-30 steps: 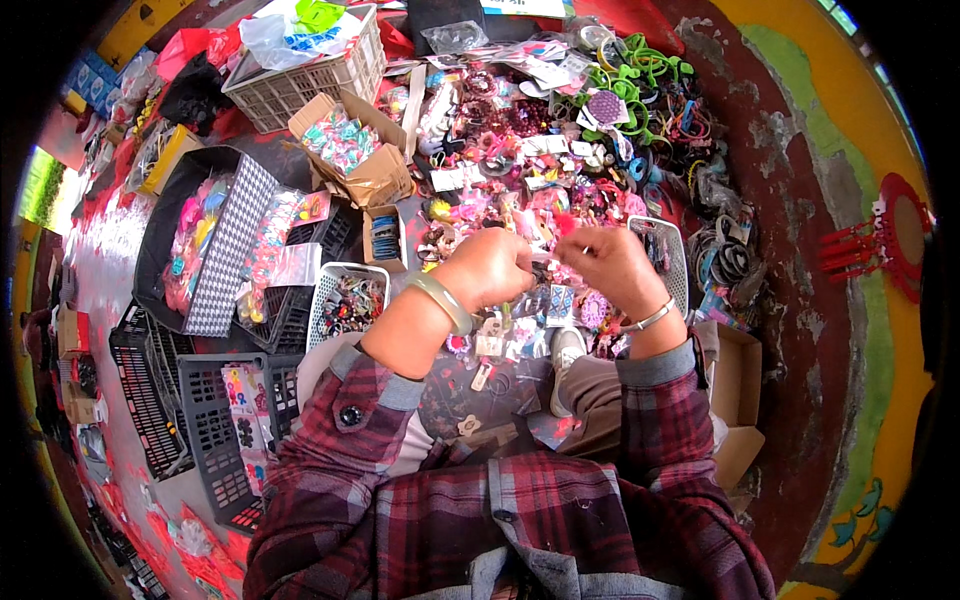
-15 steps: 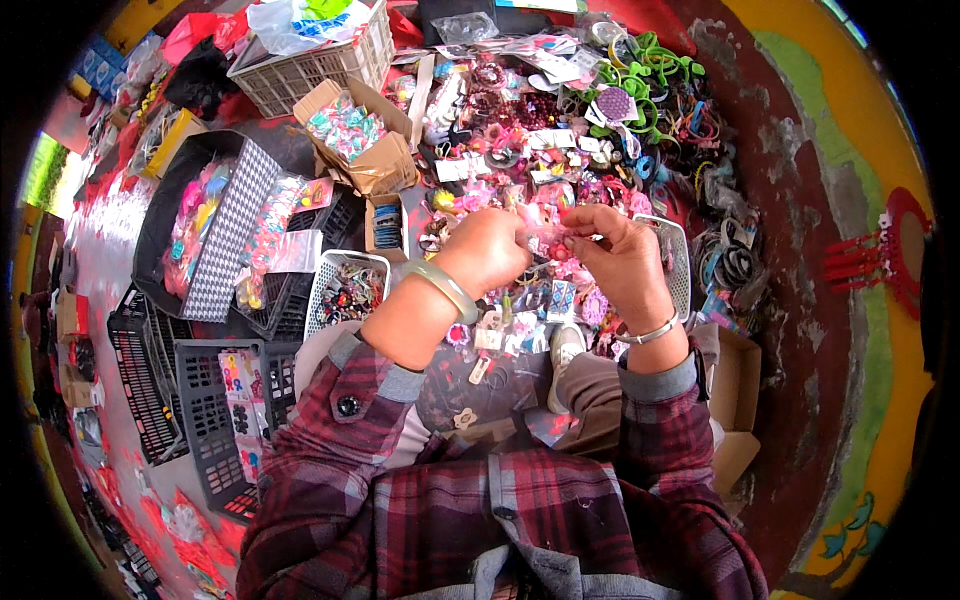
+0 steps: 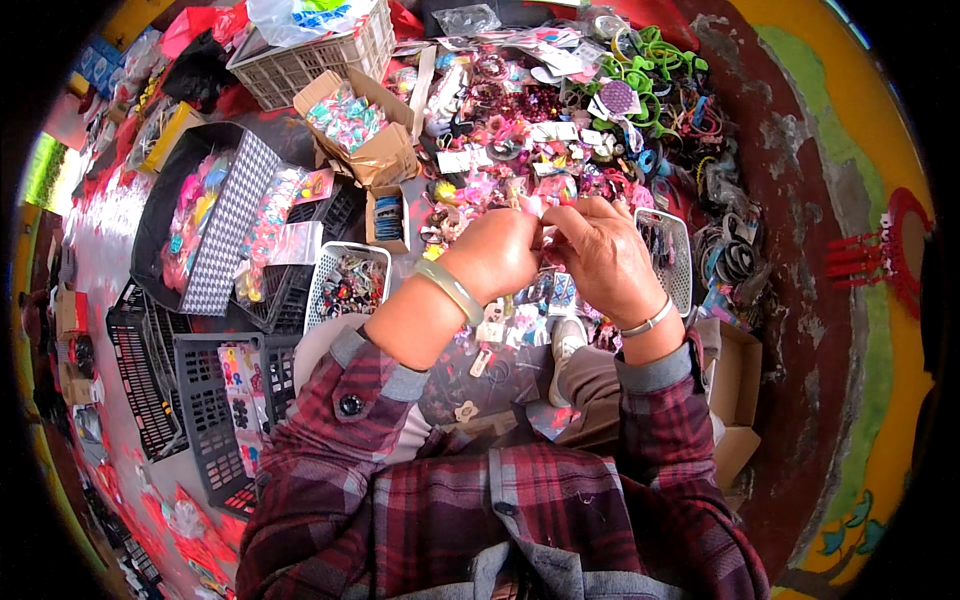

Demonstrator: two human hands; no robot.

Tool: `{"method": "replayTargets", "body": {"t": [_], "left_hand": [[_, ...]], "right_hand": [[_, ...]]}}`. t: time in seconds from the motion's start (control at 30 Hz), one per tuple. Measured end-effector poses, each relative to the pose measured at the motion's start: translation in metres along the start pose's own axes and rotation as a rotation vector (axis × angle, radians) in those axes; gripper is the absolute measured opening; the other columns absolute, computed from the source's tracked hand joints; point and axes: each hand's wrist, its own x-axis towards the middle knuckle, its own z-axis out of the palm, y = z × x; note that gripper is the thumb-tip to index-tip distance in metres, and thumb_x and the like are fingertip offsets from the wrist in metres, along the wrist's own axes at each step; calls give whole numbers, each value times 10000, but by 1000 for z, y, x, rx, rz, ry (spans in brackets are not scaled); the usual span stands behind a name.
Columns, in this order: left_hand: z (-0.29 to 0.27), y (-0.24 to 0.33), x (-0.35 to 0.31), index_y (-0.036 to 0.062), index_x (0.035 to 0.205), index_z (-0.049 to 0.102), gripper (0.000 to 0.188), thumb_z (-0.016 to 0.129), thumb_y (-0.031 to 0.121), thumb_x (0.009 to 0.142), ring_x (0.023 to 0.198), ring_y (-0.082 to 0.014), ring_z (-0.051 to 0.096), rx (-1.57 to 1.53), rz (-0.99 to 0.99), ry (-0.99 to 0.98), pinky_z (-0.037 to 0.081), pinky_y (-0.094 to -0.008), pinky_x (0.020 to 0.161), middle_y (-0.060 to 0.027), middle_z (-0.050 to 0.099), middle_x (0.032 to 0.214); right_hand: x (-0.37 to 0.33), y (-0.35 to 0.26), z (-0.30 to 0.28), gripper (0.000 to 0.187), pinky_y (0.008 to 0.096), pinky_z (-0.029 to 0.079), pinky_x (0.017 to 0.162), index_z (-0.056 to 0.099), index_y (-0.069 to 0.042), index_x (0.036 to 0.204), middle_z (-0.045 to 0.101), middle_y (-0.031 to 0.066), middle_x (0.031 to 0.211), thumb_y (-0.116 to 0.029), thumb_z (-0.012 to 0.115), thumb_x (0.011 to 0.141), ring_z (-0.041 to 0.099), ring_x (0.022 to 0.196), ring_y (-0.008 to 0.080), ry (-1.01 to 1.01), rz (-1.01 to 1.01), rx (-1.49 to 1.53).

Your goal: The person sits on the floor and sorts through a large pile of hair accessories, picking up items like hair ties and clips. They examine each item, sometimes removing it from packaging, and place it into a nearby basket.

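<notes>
Over the heap of hair accessories (image 3: 515,130), my two hands meet at the fingertips. My left hand (image 3: 495,250), with a pale bangle at its wrist, is closed, its fingers bent inward. My right hand (image 3: 605,255), wearing a silver bangle, pinches thumb and fingers against the left fingertips. A small pale pink bit (image 3: 535,206) shows between them, too covered by the fingers to tell its kind. Pink and red hair ties and clips lie behind the hands, and small carded pieces lie below them.
A white basket (image 3: 318,300) of small clips stands left, another white basket (image 3: 684,285) right. Further left are a cardboard box (image 3: 400,160) of wrapped pieces, a houndstooth-patterned box (image 3: 232,220) and black crates (image 3: 205,400). Green headbands (image 3: 650,80) lie at the far right.
My right hand has moved left and turned inward, closing the gap to my left hand. The pink thing between them is now mostly hidden by the fingers.
</notes>
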Motion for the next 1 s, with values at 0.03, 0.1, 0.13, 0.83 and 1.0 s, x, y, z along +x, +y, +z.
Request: {"method": "replayTargets", "body": {"t": [0.03,0.1,0.13,0.83,1.0], "left_hand": [[-3,0,0,17,775,603,138,554,89,668,740,-387,577,9,0,-9,464,-447,671,-219,591,736],[-7,4,0,18,770,604,134,551,90,671,733,-387,577,-2,16,-28,463,-448,666,-215,592,737],[-9,7,-1,20,766,605,130,547,91,673,731,-385,577,-22,32,-38,462,-448,665,-213,592,736],[-46,11,1,19,797,593,136,579,151,821,568,-79,537,-762,-185,-104,450,-212,499,-29,583,691],[-48,11,0,12,783,602,166,555,161,840,575,-110,536,-303,-62,-4,432,-243,526,-39,598,701]], "right_hand": [[-1,1,1,228,375,385,662,535,-88,883,590,47,706,-46,579,664,530,762,254,-12,21,14],[-1,3,1,301,379,396,716,528,-84,939,595,67,786,-42,606,652,534,826,258,-59,43,0],[-1,4,1,337,381,402,744,525,-82,967,597,78,826,-40,620,646,536,857,260,-82,54,-8],[-19,38,-3,263,249,466,679,627,24,978,643,46,819,-115,673,759,579,738,106,-120,627,837],[-14,34,-14,171,237,460,677,659,25,868,645,55,789,-128,626,799,583,749,103,-184,622,834]]}}
